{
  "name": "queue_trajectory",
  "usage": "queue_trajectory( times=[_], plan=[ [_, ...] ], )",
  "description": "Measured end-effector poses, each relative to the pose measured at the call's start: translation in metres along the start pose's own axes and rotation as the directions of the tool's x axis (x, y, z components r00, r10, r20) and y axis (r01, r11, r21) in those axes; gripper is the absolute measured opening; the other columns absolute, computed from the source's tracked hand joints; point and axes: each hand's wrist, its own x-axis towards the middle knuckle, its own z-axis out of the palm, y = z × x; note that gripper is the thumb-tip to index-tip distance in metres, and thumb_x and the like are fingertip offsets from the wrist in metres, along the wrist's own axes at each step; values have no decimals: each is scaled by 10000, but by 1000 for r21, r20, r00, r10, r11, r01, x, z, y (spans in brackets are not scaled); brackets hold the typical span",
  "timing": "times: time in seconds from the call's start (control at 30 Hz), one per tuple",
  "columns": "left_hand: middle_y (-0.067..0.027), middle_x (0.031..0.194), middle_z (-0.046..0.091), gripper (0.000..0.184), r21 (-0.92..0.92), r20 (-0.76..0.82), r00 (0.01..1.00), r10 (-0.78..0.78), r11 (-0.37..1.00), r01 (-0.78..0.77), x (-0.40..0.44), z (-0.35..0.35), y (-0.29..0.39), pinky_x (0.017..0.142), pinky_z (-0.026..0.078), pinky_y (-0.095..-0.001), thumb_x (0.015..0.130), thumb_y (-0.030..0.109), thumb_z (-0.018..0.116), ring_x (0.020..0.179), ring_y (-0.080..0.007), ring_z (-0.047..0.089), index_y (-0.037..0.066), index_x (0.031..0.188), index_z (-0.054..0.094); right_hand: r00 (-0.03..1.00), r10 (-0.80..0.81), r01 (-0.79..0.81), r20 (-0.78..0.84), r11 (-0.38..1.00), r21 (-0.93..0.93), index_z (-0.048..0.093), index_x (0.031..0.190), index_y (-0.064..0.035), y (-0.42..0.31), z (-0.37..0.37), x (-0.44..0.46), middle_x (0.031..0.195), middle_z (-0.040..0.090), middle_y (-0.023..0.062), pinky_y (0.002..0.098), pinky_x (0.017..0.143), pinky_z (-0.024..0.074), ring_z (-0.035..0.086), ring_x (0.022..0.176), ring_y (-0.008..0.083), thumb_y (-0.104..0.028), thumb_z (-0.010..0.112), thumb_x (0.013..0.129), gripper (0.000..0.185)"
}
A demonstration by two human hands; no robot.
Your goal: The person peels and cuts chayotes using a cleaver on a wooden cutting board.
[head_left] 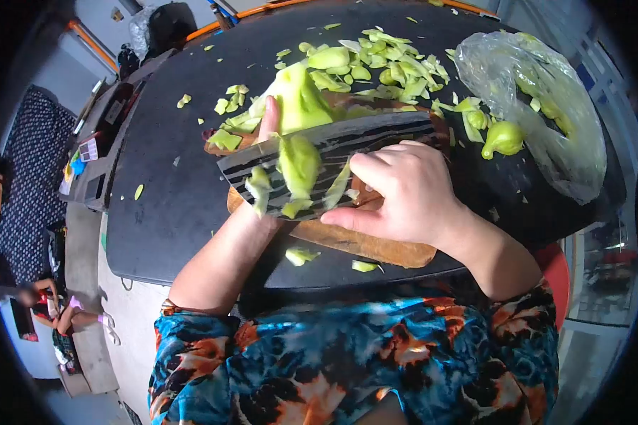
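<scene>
My left hand (269, 122) grips a peeled pale green vegetable (298, 98) above the board. Its thumb shows along the vegetable's side, while the cleaver blade hides the other fingers. In my right hand (411, 185) is a cleaver (393, 131), its broad, dark, streaked blade tilted across in front of my left hand. A thick green piece of peel (299, 168) and smaller scraps lie against the blade. Beneath both hands is a wooden cutting board (376, 243), largely covered by the blade and hands.
A heap of green peelings (404, 67) spreads over the black table (163, 142). At the right, a clear plastic bag (574, 152) holds more green vegetables, with one knobbly green vegetable (503, 139) at its mouth. Another person (53, 304) sits far left.
</scene>
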Motion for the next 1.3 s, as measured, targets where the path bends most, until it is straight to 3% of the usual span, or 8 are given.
queue_trajectory(
  times=[0.2,0.37,0.57,0.73,1.0,1.07,1.17,1.3],
  plan=[
    [-154,1267,518,707,69,18,1000,-16,998,14,1,-8,-3,965,436,-403,878,627,450,1115,-274,538,86,1332,426,999,41,-42,-11,996,-80,517,622,-117,9,4,1,562,577,46,365,500,464,599,518,238,-609,628,754,522],
    [-93,1078,617,620,265,-167,980,110,962,-63,-2,7,-9,688,499,-354,906,623,374,927,-236,617,108,1222,509,833,533,-549,-146,829,-107,640,707,-89,83,-14,16,604,635,74,382,543,499,635,560,261,-624,567,804,548],
    [-98,1103,603,619,111,-147,986,73,992,-57,1,-3,-5,802,494,-394,911,614,379,975,-252,602,107,1247,494,907,413,-390,-84,897,207,642,730,-67,48,-21,14,563,612,56,331,507,473,626,525,214,-503,694,770,442],
    [-140,1232,554,693,146,18,1000,-6,989,3,-4,3,6,951,448,-413,900,635,373,1095,-269,562,78,1301,470,997,-43,44,-63,999,14,479,581,-111,2,-6,6,511,545,33,356,478,467,601,494,233,-586,696,705,537],
    [-104,1172,573,581,125,-179,976,122,987,-100,1,0,-5,948,446,-398,932,554,405,1078,-242,562,82,1260,492,986,149,-158,-75,978,-135,544,602,-117,27,0,7,504,560,51,356,462,476,607,480,248,-635,638,735,543],
    [-82,982,638,556,191,-191,979,71,981,-33,1,2,-4,606,506,-346,911,590,403,817,-232,636,118,1174,532,910,392,-407,-136,906,-116,582,637,-101,53,-4,13,525,583,59,369,472,474,606,489,269,-653,592,765,567],
    [-93,979,635,570,172,-123,992,31,985,-9,-5,8,-6,612,511,-342,912,595,391,823,-238,636,116,1191,524,715,659,-693,-233,712,-115,610,679,-51,104,-24,15,608,606,128,391,561,468,618,603,299,-650,538,811,618],
    [-104,1016,628,574,185,-93,994,53,982,-35,-4,8,-5,689,523,-372,915,585,394,864,-241,634,113,1220,512,819,551,-536,-162,834,130,608,683,-31,88,-30,13,590,596,120,361,540,457,607,569,281,-574,613,803,556]
  ],
)
